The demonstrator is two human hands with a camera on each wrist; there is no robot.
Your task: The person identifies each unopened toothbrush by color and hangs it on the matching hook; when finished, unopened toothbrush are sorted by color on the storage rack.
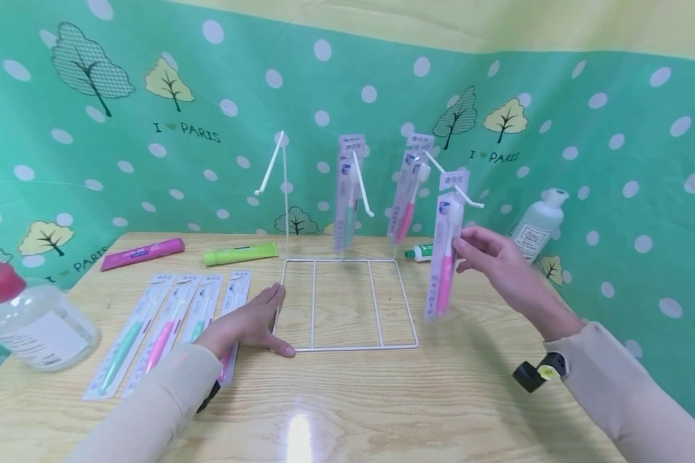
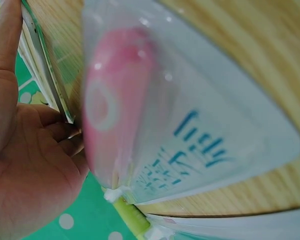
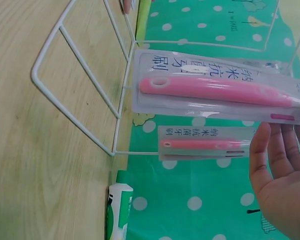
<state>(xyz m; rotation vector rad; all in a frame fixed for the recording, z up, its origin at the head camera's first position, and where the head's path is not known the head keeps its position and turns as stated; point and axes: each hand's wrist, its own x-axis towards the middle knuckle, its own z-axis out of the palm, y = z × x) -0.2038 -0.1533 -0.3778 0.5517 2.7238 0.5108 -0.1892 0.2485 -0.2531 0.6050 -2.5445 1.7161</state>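
A white wire rack point(image 1: 350, 349) stands on the table with three hooked arms. Spread across the left side of its base, my left hand point(image 1: 255, 320) has its fingers mostly straight and the thumb by the front corner. My right hand point(image 1: 495, 260) pinches the edge of a packaged pink toothbrush point(image 1: 444, 276); the top of that pack is on the right hook point(image 1: 469, 198), near the tip. Farther back on the same hook hangs another pink toothbrush pack point(image 1: 408, 193). A green toothbrush pack point(image 1: 343, 199) hangs on the middle hook. The left hook point(image 1: 270, 164) carries nothing.
Several packaged toothbrushes point(image 1: 129, 341) lie left of my left hand, partly under the forearm. Behind them are a magenta tube point(image 1: 143, 253) and a lime tube point(image 1: 242, 254). A red-capped bottle point(image 1: 46, 328), a green-and-white tube point(image 1: 421, 252) and a pump bottle point(image 1: 540, 222) stand or lie around.
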